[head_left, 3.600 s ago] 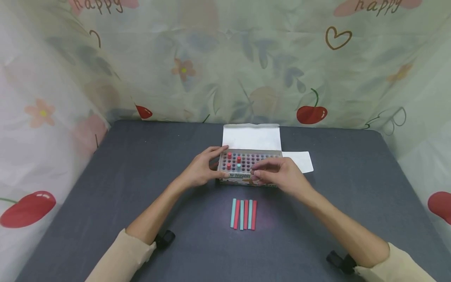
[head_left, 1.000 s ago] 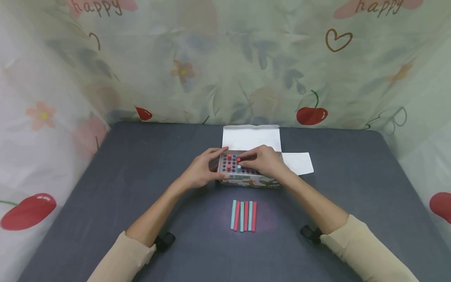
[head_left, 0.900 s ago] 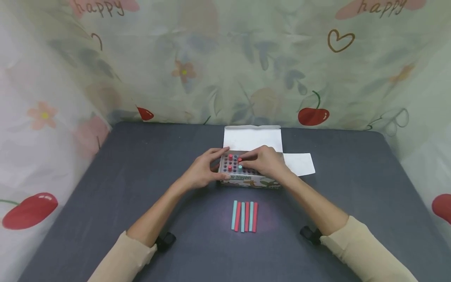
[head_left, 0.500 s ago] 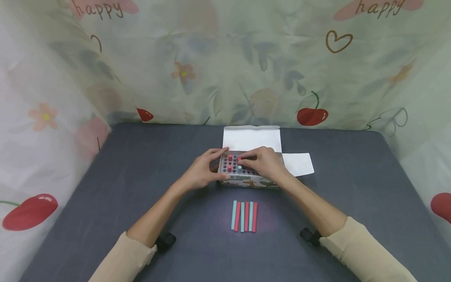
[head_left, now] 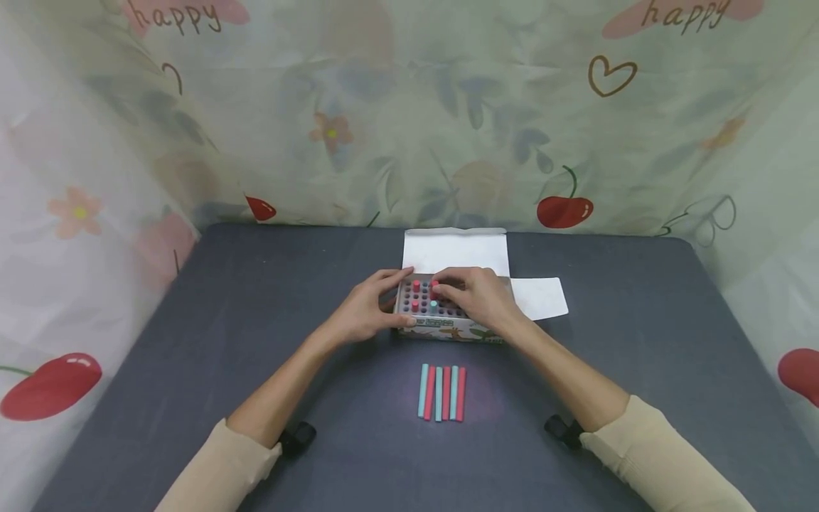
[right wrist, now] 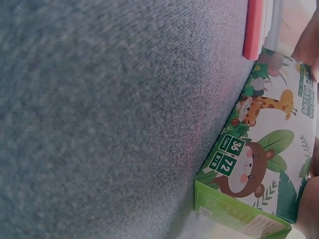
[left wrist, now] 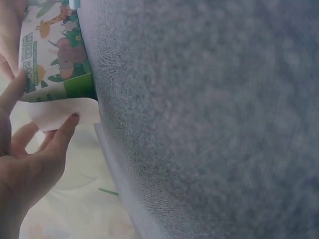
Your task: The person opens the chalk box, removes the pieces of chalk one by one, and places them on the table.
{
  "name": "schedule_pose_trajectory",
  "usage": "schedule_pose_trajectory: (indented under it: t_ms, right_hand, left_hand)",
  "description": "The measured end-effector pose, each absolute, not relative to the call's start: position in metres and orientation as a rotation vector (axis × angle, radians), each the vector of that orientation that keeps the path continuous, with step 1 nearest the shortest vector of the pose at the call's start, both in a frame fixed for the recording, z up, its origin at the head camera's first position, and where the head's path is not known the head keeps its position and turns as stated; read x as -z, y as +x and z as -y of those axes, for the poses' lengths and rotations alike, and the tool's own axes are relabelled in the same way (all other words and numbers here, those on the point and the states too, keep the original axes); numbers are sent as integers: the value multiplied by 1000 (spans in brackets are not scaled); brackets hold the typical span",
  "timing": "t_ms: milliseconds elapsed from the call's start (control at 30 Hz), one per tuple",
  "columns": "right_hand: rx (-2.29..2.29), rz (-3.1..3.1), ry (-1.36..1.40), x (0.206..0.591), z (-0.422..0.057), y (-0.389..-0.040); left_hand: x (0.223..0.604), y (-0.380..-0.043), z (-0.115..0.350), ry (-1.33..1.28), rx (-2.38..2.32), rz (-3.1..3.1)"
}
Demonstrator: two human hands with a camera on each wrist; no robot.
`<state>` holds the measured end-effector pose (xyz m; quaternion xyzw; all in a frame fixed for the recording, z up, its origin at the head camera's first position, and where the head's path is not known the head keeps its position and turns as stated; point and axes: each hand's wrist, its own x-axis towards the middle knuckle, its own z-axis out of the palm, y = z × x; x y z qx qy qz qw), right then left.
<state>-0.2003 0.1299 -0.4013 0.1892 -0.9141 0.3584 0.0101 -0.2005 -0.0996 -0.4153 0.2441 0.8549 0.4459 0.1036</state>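
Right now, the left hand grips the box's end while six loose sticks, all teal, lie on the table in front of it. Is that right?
Not all teal: in the head view, the loose sticks alternate, three teal and three red. Otherwise right: the left hand grips the box's end.

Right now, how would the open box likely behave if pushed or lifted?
The box looks wider than tall, so it would probably slide rather than tip. Its open lid flap looks thin, so it may flex when lifted. Red sticks protrude from its holes, so tilting might shake them loose.
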Motion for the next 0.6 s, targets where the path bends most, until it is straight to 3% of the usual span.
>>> schedule_pose_trajectory:
  t_ms: [600]
  right_hand:
    - [-1601, 2675, 617, 400, -131, -198]
  left_hand:
    - [414, -199, 99, 711, -1336, -2525]
